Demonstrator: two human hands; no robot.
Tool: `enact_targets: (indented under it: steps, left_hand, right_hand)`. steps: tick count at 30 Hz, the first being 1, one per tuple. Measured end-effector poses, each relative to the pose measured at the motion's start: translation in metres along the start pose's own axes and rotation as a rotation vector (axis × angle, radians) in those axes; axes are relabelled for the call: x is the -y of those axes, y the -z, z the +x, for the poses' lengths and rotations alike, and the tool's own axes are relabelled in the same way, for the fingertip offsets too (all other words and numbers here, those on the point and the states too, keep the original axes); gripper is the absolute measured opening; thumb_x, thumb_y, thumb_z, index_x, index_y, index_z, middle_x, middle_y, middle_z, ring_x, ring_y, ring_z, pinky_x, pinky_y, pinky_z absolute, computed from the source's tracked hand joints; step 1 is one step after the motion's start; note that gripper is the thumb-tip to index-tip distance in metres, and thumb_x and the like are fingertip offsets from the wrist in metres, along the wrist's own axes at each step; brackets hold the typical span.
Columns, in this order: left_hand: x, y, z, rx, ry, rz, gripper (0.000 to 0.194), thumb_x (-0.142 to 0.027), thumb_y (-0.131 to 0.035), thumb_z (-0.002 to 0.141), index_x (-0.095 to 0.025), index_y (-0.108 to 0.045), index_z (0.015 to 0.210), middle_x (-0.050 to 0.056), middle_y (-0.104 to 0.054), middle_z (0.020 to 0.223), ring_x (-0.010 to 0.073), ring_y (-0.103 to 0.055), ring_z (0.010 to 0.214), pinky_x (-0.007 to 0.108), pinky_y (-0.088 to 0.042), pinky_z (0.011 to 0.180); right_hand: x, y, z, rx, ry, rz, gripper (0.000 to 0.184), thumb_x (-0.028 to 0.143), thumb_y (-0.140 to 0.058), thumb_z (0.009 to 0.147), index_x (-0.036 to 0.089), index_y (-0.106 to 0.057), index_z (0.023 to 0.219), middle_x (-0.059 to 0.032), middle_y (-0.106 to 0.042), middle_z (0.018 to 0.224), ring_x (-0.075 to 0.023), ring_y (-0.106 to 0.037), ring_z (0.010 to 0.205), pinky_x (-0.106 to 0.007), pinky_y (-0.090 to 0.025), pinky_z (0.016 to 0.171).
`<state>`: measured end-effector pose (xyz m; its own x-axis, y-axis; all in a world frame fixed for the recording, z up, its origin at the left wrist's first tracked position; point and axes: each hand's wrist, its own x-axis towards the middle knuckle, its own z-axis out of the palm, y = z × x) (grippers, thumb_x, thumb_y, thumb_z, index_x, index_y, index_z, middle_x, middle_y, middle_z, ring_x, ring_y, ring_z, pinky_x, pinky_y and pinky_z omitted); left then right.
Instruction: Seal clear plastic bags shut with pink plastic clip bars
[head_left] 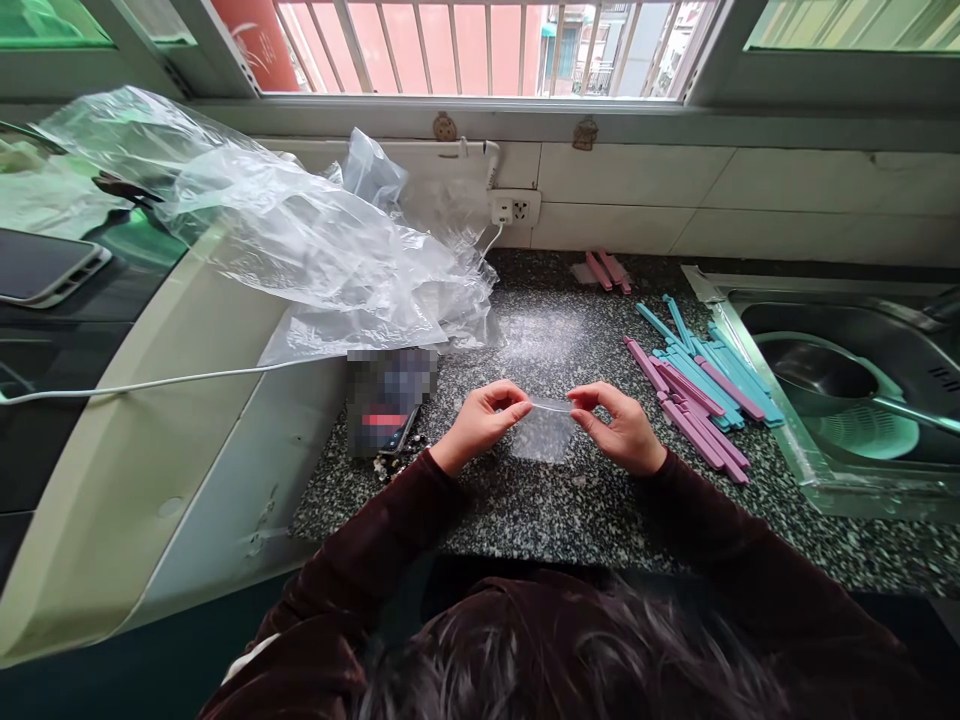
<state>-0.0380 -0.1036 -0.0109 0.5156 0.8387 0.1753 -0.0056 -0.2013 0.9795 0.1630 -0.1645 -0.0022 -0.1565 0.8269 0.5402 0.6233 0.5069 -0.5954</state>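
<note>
A small clear plastic bag [541,437] hangs between my two hands, just above the speckled countertop [517,515]. My left hand [486,420] pinches one top corner between thumb and fingers. At the opposite corner, my right hand [616,425] grips the edge the same way. The bag's top edge is stretched straight and looks flat, with nothing visible inside. To the right of my right hand lies a loose pile of pink sealing clips [701,430] and blue sealing clips [739,375].
Large crumpled plastic sheets [322,250] cover the back left, beside a partly blurred phone [390,400]. Two pink clips [609,270] lie near the wall. A metal sink [795,480] holding a pan [814,370] is at right. A white cable [187,382] crosses the left side.
</note>
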Motion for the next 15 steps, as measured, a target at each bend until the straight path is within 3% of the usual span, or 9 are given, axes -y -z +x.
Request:
enact_targets:
  steps: [6,15]
  left_hand:
    - [0.0002,0.0010,0.0000,-0.013,-0.045,0.017,0.032,-0.044,-0.064,0.072,-0.014,-0.060,0.064,0.002,-0.056,0.064,0.0108,-0.049,0.062,0.025,-0.041,0.060]
    - [0.0007,0.0016,-0.0004,-0.006,-0.120,0.160,0.023,-0.033,-0.057,0.079,-0.014,-0.057,0.066,0.002,-0.055,0.066,0.0116,-0.049,0.064,0.025,-0.040,0.061]
  right_hand:
    - [0.0001,-0.0014,0.0008,0.006,-0.033,-0.021,0.015,0.026,-0.056,0.083,0.018,-0.057,0.071,-0.0018,-0.061,0.065,-0.0126,-0.055,0.061,-0.027,-0.047,0.057]
    - [-0.0003,-0.0023,-0.0002,0.017,-0.017,-0.012,0.017,0.025,-0.055,0.084,0.019,-0.056,0.068,-0.0014,-0.060,0.063,-0.0126,-0.054,0.060,-0.027,-0.045,0.057]
